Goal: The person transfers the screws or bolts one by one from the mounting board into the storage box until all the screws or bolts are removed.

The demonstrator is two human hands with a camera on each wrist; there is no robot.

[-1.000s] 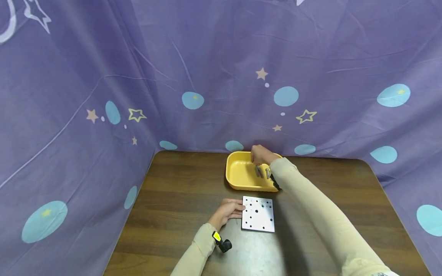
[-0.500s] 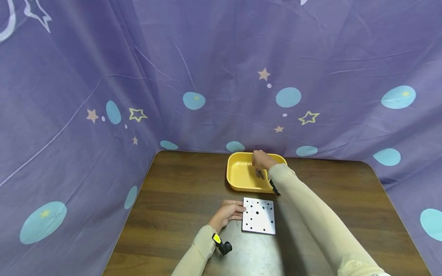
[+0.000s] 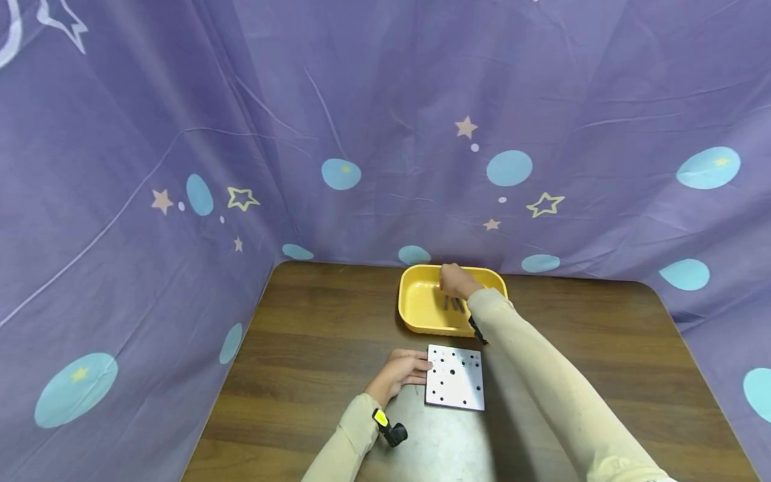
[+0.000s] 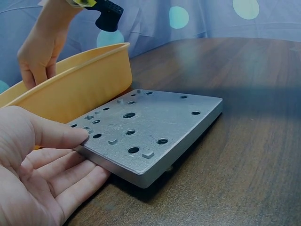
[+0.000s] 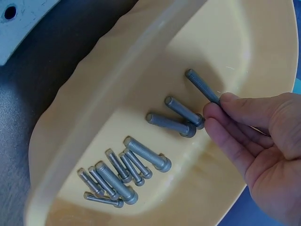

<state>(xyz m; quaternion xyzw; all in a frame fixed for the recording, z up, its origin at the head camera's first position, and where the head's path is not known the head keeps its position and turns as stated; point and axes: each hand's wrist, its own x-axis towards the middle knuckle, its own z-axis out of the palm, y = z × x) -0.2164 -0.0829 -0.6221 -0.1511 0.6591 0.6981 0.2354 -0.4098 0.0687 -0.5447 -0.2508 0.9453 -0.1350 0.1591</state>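
A square metal plate point(image 3: 454, 388) with several holes lies flat on the table. My left hand point(image 3: 401, 373) pinches its left edge; in the left wrist view the thumb point(image 4: 61, 134) is on top and the fingers reach underneath. Behind the plate, my right hand point(image 3: 456, 281) reaches down into a yellow plastic tray point(image 3: 415, 328). In the right wrist view that hand point(image 5: 263, 141) pinches a bolt point(image 5: 202, 85) between thumb and fingers, its head hidden by the fingertips. Two thick bolts point(image 5: 171, 123) lie right beside the fingers.
Several more socket-head bolts point(image 5: 113, 182), thick and thin, lie grouped in the tray. A wooden table point(image 3: 325, 321) surrounds tray and plate. A purple curtain point(image 3: 373, 134) with stars and blue ovals hangs behind the table and along its left side.
My right hand has dipped slightly lower in the tray, and another bolt shank now shows below its fingers. The left hand stays on the plate. The head view has shifted a little.
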